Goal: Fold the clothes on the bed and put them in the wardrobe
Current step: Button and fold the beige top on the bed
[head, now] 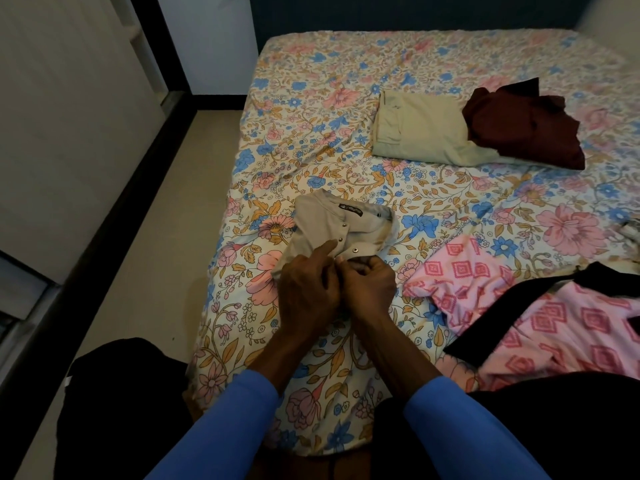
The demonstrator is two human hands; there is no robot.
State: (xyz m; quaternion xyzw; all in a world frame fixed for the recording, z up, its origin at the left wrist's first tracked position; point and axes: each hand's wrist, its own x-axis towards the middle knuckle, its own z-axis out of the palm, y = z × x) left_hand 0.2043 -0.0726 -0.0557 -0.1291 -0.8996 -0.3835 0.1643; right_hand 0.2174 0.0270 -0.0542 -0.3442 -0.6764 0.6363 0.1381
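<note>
1. Feed's live, and I've got the grey shirt [327, 221] lying on the bed [311, 98] near its left edge. The collar points away from me, a dark label shows inside the neck, and snap studs run down the front placket.
2. Right hand [369, 287]: the fingers are curled in tight, pinching the placket just below the lowest stud I can see.
3. Left hand [308, 294] is pressed up against the right one. The forefinger is straight, with its tip down on the fabric beside a stud. The other fingers are tucked under, and from this angle I can't tell whether they've caught any cloth.
4. Both arms come in from the bottom in blue sleeves [221, 420].
5. Further up the bed, a folded beige garment [419, 133] lies flat. A dark red garment [519, 129] is crumpled over its right edge.
6. Just right of the hands, a pink patterned garment [464, 271] is spread out unfolded. A black band [516, 310] lies slantwise across it.
7. Left of the bed there's a strip of floor [145, 271], then a pale panel [69, 133] running along the wall.
</note>
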